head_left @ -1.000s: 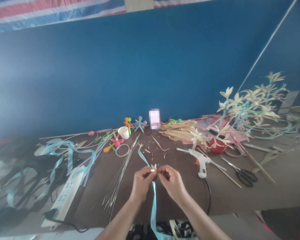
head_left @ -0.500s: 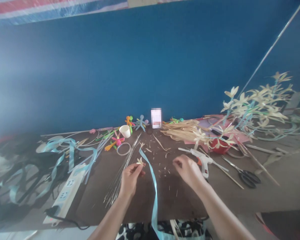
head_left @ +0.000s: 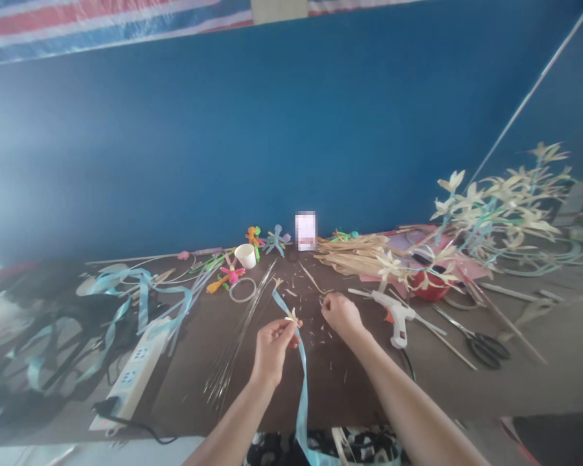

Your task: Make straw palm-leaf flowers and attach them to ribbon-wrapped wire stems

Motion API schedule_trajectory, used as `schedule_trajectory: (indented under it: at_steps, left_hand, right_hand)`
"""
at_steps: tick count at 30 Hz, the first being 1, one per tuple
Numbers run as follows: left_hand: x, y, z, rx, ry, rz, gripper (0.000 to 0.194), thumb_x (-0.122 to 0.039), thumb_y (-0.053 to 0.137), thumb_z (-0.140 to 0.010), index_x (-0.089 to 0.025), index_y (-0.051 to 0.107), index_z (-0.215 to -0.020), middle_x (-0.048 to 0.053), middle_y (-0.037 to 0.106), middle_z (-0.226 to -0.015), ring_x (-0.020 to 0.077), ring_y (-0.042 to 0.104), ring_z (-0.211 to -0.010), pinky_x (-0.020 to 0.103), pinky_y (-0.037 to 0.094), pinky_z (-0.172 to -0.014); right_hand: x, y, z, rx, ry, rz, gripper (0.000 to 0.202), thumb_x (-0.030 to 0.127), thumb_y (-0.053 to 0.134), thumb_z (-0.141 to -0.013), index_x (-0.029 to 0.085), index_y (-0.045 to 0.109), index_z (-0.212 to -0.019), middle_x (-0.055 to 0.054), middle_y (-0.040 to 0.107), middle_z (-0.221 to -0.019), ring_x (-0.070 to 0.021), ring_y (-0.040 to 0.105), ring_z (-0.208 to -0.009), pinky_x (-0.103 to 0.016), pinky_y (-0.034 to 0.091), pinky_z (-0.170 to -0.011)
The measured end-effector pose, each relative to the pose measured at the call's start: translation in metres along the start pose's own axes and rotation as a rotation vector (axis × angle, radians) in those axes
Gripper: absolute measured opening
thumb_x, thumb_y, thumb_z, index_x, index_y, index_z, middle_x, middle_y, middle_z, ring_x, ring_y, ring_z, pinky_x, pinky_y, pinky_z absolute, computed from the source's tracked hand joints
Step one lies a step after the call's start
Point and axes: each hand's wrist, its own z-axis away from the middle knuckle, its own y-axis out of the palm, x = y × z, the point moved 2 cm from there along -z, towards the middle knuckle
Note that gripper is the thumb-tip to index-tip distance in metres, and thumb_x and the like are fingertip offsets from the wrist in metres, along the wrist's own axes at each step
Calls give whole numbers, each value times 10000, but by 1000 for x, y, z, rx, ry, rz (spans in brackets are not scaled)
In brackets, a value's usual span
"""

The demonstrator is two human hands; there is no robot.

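Between the thumb and fingers of my left hand (head_left: 274,349) is a small cream flower (head_left: 292,316), its petals pointing up. A light blue ribbon (head_left: 302,388) passes behind those fingertips and runs down to the table's front edge. To the right, my right hand (head_left: 341,313) is closed above the table, with its fingers curled beside a thin pale strip (head_left: 313,277); whatever it may grip is too small to make out. The white glue gun (head_left: 393,314) lies just right of that hand.
Thin wires (head_left: 240,336) lie left of my left hand, near a white cup (head_left: 245,255) and a power strip (head_left: 133,375). Black-handled scissors (head_left: 486,348), a red object (head_left: 430,285) and cream flowers (head_left: 505,194) are on the right. A blue wall (head_left: 291,129) stands behind.
My left hand has moved right with the flower, over the ribbon. My right hand has moved left and slightly up, towards the pale strip.
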Motion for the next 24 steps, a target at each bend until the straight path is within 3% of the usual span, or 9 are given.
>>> schedule_trajectory:
  at_steps: [3, 6, 8, 10, 14, 19, 24]
  left_hand:
    - [2, 0, -2, 8, -9, 20, 195, -297, 597, -664, -122, 629, -743, 73, 650, -760, 98, 522, -533, 214, 411, -517]
    - [1, 3, -4, 18, -19, 11, 190, -300, 595, -667, -127, 626, -739, 73, 649, -815, 96, 526, -542, 212, 410, -517]
    - [-1, 6, -4, 43, -19, -17, 190, -300, 596, -665, -129, 628, -742, 70, 648, -826, 101, 532, -554, 208, 406, -507]
    - [-3, 9, -4, 82, -13, -31, 183, -295, 600, -661, -129, 627, -733, 68, 646, -834, 106, 536, -567, 206, 406, -497]
    - [-7, 14, -3, 144, -7, -14, 160, -283, 601, -660, -128, 611, -698, 61, 640, -820, 106, 538, -549, 214, 416, -494]
    - [-5, 15, 0, 181, -6, -16, 150, -271, 600, -668, -128, 593, -714, 3, 584, -558, 111, 531, -481, 229, 425, -496]
    - [-5, 16, 2, 197, -4, -13, 135, -256, 602, -672, -125, 589, -700, -7, 561, -533, 95, 513, -474, 210, 410, -494]
  right_hand:
    - [6, -8, 12, 63, -44, -157, 113, 252, 472, -706, 185, 561, -688, 0, 593, -667, -111, 546, -571, -199, 370, -528]
    - [12, -14, 29, 259, -41, -630, 159, 326, 473, -720, 176, 517, -693, 34, 543, -556, -56, 424, -374, -172, 301, -377]
    - [15, -18, 40, 411, 3, -971, 172, 337, 519, -698, 171, 479, -677, 36, 538, -572, -31, 353, -338, -162, 253, -335]
    - [17, -22, 48, 543, 56, -1160, 183, 314, 575, -665, 169, 464, -681, 39, 540, -605, -11, 313, -331, -151, 226, -320]
    - [16, -28, 56, 697, 121, -1305, 190, 261, 621, -641, 165, 476, -719, 48, 523, -590, 4, 289, -323, -139, 201, -310]
    - [13, -29, 53, 719, 141, -1350, 165, 229, 618, -651, 157, 484, -718, 44, 518, -575, 2, 300, -327, -139, 193, -311]
    - [15, -28, 52, 734, 175, -1400, 157, 220, 610, -647, 158, 493, -732, 53, 487, -546, 3, 283, -331, -142, 164, -324]
